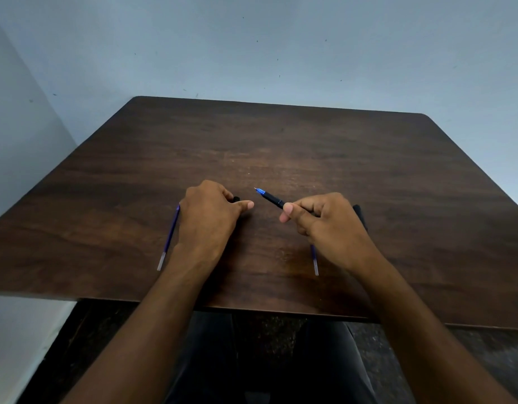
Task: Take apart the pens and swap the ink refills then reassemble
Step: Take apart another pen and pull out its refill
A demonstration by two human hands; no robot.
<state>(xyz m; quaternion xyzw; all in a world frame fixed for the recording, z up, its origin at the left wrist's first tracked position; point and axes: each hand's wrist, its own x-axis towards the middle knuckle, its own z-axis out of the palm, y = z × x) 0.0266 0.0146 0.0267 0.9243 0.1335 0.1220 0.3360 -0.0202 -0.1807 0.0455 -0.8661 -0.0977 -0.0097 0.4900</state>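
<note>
My right hand (pixel 330 225) is closed round a black pen (pixel 271 198), thumb and forefinger pinching the barrel; its blue tip section and fine point stick out up and to the left of my knuckles, off the table (pixel 368 158). My left hand (pixel 209 217) is curled shut on a small black pen part (pixel 236 198), only its end showing past my fingers, thumb stretched out twd the right hand; can't tell what piece it is. The hands sit near each other w/ a gap between thumb and pen tip.

One purple ink refill (pixel 169 239) lies flat just left of my left wrist, clear end twd me. A 2nd refill (pixel 314 259) lies under my right hand, lower end poking out by the wrist. A black barrel piece (pixel 361 215) lies just beyond the right hand's outer edge, mostly hidden.
</note>
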